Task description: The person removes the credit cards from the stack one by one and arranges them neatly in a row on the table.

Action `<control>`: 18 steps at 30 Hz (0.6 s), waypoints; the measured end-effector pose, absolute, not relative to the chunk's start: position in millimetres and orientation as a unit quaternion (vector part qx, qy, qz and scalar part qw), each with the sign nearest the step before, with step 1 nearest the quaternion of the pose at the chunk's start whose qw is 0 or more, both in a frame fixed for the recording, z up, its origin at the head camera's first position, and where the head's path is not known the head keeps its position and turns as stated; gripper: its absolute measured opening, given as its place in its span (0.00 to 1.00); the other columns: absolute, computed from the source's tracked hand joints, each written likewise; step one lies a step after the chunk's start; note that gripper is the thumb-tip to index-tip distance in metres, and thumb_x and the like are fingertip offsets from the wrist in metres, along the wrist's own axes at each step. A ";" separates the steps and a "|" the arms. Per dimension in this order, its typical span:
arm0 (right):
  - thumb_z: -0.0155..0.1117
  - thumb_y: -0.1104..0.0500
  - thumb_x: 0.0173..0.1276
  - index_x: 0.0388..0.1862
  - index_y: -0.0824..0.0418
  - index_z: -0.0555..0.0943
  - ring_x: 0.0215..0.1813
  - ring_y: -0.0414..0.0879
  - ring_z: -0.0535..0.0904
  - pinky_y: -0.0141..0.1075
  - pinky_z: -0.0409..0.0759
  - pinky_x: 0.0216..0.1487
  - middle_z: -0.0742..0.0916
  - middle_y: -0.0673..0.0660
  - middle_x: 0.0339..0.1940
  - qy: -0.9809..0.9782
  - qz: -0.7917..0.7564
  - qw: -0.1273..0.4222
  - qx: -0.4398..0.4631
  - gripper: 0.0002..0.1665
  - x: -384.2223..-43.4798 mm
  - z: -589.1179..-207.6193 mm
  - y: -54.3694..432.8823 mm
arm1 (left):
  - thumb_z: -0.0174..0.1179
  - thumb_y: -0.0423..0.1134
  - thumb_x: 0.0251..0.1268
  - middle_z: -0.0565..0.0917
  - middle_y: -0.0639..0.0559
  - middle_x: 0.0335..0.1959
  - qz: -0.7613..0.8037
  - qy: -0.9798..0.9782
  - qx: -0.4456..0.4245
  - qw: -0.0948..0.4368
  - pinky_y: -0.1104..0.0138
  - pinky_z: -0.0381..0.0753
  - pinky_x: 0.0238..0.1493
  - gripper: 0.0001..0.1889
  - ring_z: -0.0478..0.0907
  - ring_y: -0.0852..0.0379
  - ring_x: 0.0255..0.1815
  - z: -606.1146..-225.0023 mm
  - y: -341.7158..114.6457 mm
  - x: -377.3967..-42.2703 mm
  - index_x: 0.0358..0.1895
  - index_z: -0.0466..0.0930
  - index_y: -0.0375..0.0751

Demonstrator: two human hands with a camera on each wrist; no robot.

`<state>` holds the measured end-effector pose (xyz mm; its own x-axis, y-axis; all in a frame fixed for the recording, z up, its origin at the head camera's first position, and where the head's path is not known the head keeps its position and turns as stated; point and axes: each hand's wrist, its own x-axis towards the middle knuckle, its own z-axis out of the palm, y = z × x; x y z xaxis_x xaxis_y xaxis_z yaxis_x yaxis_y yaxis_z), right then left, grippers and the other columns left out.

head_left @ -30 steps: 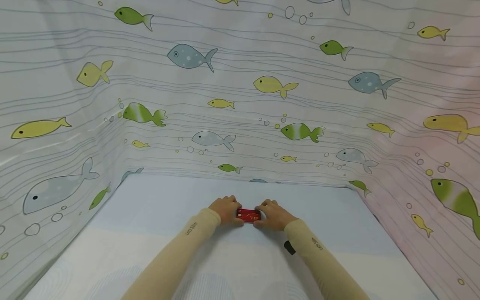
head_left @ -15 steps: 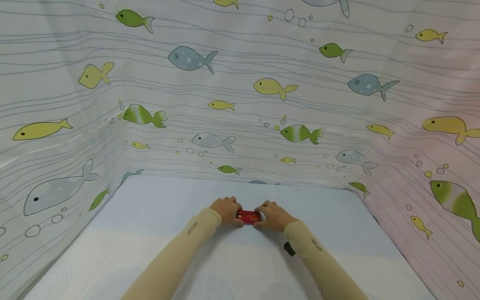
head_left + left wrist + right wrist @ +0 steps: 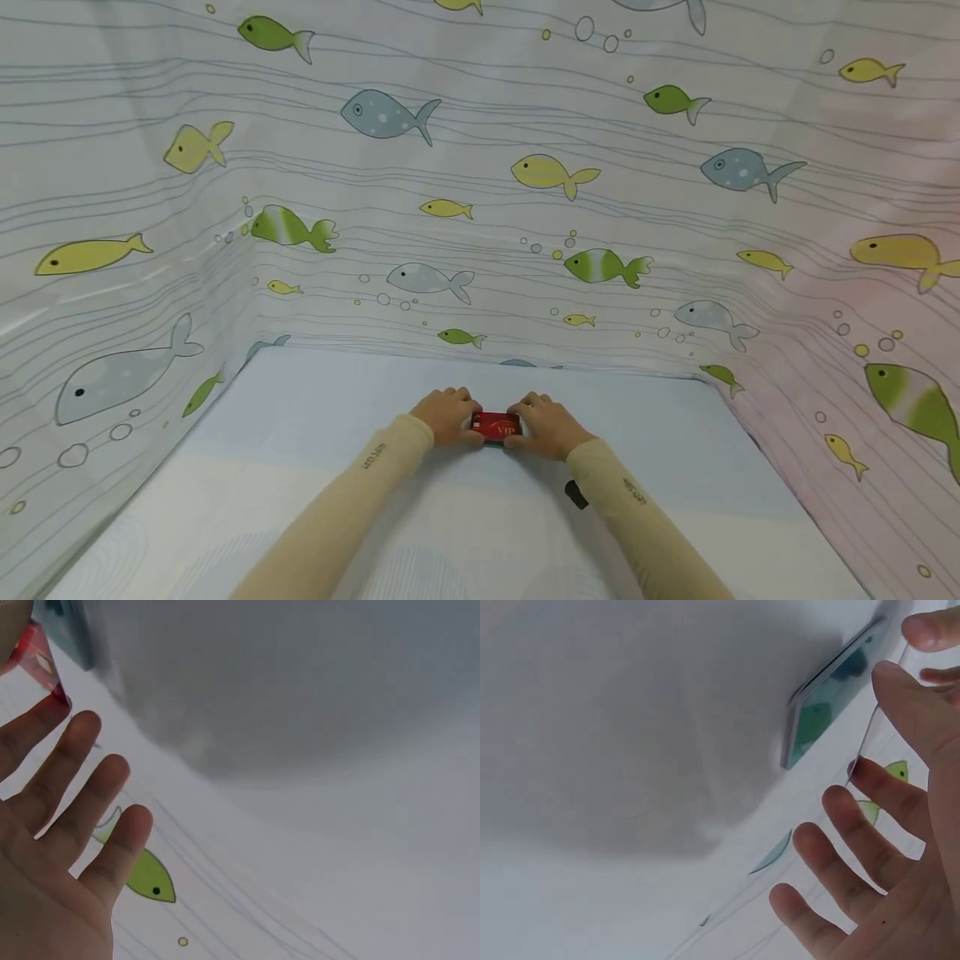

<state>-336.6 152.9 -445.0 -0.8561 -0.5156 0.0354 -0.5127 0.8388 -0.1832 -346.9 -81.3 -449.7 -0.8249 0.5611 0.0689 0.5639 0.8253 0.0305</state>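
Note:
A red card with "VIP" lettering (image 3: 496, 427) is held level between my two hands in the head view. My left hand (image 3: 446, 418) pinches its left end between thumb and index finger, the other fingers spread loosely. At the opposite end, my right hand (image 3: 553, 428) pinches it likewise. The left wrist view catches a corner of the red card (image 3: 37, 660). From the right wrist, the card (image 3: 866, 739) appears nearly edge-on. A flat teal stack with a clear-looking face (image 3: 821, 705) lies on the white surface below the card, its edge also showing from the left wrist.
A pale sheet (image 3: 615, 533) covers the table. Fish-printed cloth (image 3: 480, 242) rises as walls at the back and both sides. A small black object (image 3: 577, 495) shows beside the right sleeve.
The card and both hands have shifted very slightly, with a dark teal strip now showing under the card's near edge. Both hands keep their pinch.

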 end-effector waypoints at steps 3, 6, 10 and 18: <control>0.72 0.41 0.66 0.64 0.55 0.80 0.56 0.51 0.77 0.50 0.77 0.60 0.81 0.55 0.55 0.955 -0.096 -0.007 -0.279 0.32 -333.8 -441.1 148.7 | 0.66 0.62 0.64 0.81 0.49 0.52 -0.032 -0.951 -0.305 0.040 0.56 0.78 0.56 0.30 0.78 0.50 0.52 -446.5 -88.4 -345.2 0.61 0.82 0.45; 0.72 0.40 0.65 0.63 0.56 0.80 0.53 0.49 0.77 0.47 0.79 0.57 0.81 0.54 0.53 0.950 -0.098 -0.026 -0.295 0.33 -330.0 -437.1 144.6 | 0.66 0.61 0.64 0.81 0.50 0.50 -0.036 -0.948 -0.312 0.051 0.57 0.79 0.54 0.30 0.78 0.52 0.49 -444.8 -95.8 -342.1 0.61 0.81 0.44; 0.71 0.39 0.65 0.62 0.56 0.81 0.51 0.48 0.78 0.45 0.80 0.54 0.81 0.53 0.52 0.943 -0.090 -0.050 -0.317 0.33 -325.4 -435.2 137.2 | 0.66 0.61 0.63 0.80 0.51 0.48 -0.044 -0.943 -0.322 0.066 0.59 0.79 0.51 0.30 0.78 0.53 0.46 -441.4 -107.1 -334.8 0.61 0.81 0.44; 0.72 0.37 0.63 0.62 0.54 0.82 0.48 0.45 0.78 0.41 0.82 0.51 0.82 0.52 0.50 0.931 -0.083 -0.080 -0.346 0.34 -314.8 -437.8 113.9 | 0.70 0.59 0.60 0.80 0.53 0.43 -0.069 -0.937 -0.335 0.077 0.61 0.79 0.45 0.28 0.76 0.56 0.41 -432.8 -137.2 -317.6 0.57 0.84 0.44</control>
<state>-314.8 113.9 -437.8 -0.7474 -0.6313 0.2072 -0.6580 0.7463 -0.0997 -317.6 -137.2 -432.8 -0.7636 0.6169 0.1908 0.6381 0.7661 0.0771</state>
